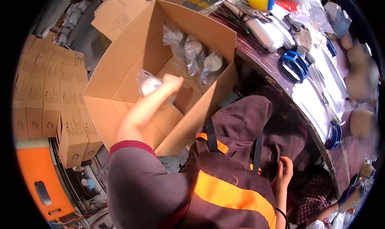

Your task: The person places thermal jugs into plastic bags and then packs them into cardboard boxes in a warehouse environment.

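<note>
A large open cardboard box (126,63) stands in front of me. My left hand (172,82) reaches inside it, closed around a clear plastic bag with a whitish piece (149,84) in it. The forearm covers part of this bag, and its contents are blurred. Along the box's far right side stand several clear-bagged pieces with round cream tops (213,62), apart from my left hand. My right hand (284,171) is beside my right thigh, fingers loosely curled, with nothing in it.
At right, the worktable (261,62) carries yellow tape (260,0), work gloves (245,8), blue ring-shaped parts (294,66) and white plastic bags (312,99). Stacked cartons (45,87) and an orange panel (42,181) are at left. A co-worker's gloved hand (346,196) is at lower right.
</note>
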Demonstrator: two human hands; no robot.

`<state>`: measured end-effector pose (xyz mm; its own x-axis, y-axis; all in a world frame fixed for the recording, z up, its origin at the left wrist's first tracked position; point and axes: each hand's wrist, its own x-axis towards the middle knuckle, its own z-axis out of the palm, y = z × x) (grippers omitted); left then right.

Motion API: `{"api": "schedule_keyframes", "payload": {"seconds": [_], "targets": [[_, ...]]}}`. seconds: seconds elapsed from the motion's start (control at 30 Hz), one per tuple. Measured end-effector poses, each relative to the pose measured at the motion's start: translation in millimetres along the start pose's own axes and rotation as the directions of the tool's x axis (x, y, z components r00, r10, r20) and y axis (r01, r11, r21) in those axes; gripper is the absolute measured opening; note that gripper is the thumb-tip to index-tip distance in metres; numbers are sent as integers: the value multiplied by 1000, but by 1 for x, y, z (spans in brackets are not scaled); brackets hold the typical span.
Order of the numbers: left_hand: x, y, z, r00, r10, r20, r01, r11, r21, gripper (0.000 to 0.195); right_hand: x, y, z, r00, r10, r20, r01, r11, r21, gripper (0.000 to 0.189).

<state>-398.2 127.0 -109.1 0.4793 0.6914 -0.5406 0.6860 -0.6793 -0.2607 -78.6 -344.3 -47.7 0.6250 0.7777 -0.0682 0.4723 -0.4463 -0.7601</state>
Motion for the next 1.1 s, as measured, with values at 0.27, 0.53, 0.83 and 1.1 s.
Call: {"api": "schedule_keyframes", "payload": {"seconds": [0.27, 0.53, 0.83, 1.1], "targets": [[112, 57, 54, 987, -153, 54, 143, 662, -736, 38, -25, 10, 1, 994, 113, -2, -113, 992, -57, 12], [110, 20, 9, 999, -12, 43, 32, 870, -493, 38, -3, -5, 17, 984, 154, 88, -158, 987, 40, 14], [127, 93, 39, 997, 63, -50, -80, 816, -573, 49, 33, 8, -8, 988, 125, 88, -119, 991, -68, 22], [91, 124, -90, 912, 140, -385, -238, 946, -220, 24, 16, 67, -33, 797, 524, 301, -591, 572, 569, 16]]}}
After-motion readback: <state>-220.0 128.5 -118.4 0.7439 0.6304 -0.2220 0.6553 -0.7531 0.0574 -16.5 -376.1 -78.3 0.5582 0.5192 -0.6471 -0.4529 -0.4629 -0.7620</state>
